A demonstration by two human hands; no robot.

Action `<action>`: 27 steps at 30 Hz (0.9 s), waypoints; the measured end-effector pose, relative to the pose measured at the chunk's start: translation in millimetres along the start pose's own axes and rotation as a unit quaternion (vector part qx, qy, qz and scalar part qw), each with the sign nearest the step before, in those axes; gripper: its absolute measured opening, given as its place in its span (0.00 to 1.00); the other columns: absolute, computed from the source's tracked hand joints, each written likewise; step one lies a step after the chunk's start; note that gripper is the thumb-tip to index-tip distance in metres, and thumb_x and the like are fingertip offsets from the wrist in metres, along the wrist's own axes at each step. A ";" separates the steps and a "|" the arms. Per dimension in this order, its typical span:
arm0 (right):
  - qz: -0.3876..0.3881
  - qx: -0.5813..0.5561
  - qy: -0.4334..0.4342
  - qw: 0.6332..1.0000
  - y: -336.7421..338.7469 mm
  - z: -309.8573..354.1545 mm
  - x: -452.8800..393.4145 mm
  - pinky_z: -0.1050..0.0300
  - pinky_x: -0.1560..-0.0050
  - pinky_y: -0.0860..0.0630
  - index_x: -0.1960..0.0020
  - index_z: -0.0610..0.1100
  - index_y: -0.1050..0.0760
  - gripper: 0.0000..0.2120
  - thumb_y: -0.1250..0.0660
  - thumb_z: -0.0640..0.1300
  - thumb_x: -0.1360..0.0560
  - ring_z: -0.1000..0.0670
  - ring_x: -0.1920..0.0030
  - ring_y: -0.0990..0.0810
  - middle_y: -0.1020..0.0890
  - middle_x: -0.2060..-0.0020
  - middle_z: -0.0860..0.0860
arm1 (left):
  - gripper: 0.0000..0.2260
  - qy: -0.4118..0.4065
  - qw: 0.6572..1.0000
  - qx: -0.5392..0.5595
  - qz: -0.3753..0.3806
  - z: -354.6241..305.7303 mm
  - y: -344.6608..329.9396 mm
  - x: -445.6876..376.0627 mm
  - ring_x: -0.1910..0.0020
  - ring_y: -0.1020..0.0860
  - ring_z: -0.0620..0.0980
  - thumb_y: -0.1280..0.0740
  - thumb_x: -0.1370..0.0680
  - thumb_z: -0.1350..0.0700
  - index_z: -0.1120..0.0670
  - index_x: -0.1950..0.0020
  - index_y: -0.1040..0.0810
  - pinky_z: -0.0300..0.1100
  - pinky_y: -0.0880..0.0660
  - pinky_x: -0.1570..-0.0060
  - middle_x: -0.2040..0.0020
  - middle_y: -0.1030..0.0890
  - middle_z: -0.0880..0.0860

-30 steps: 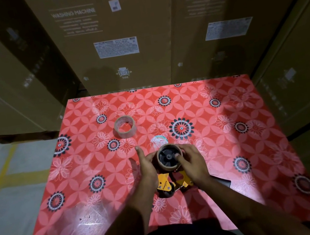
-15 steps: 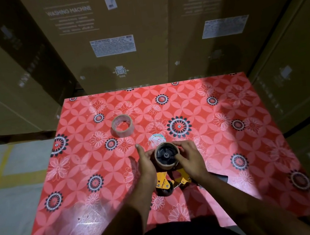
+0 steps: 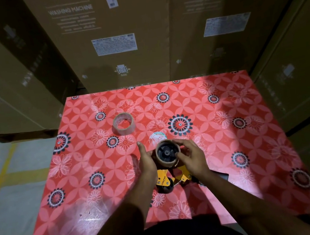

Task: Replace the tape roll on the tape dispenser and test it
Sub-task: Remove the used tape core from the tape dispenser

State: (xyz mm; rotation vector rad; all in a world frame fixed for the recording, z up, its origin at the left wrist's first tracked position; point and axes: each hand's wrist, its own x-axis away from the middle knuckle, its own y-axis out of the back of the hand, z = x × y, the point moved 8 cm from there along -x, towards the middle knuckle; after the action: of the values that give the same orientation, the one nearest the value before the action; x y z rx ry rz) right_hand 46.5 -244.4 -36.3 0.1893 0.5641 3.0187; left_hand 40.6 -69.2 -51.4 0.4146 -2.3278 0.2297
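I see both hands, left hand (image 3: 147,162) and right hand (image 3: 192,157), fingers clasping the brown roll (image 3: 169,162) on the yellow dispenser (image 3: 163,179) hub, resting on the worktop (image 3: 235,145). The roll looks light, stiff-cored; best gripped by its outer rim.

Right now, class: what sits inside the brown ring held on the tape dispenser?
Inside the brown ring sits the black spoked hub of the tape dispenser. Both hands cover the ring's sides; whatever lies beneath it is hidden.
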 end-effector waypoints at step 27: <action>0.003 0.007 -0.026 1.000 0.4 -4.0 -2.2 0.36 0.37 0.23 0.43 0.68 0.23 0.14 0.37 0.59 0.28 0.45 0.35 0.27 0.29 0.44 0.68 | 0.34 -0.026 1.000 -0.001 -0.008 -1.6 1.4 -3.1 0.53 0.19 0.56 0.53 0.17 0.33 0.60 0.54 0.21 0.48 0.25 0.51 0.57 0.17 0.60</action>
State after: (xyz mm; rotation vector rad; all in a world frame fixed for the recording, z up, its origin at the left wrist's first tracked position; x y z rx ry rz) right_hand 48.2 -246.3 -40.1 0.2689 0.5823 3.0073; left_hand 43.2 -66.7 -52.6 0.4430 -2.3744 0.2115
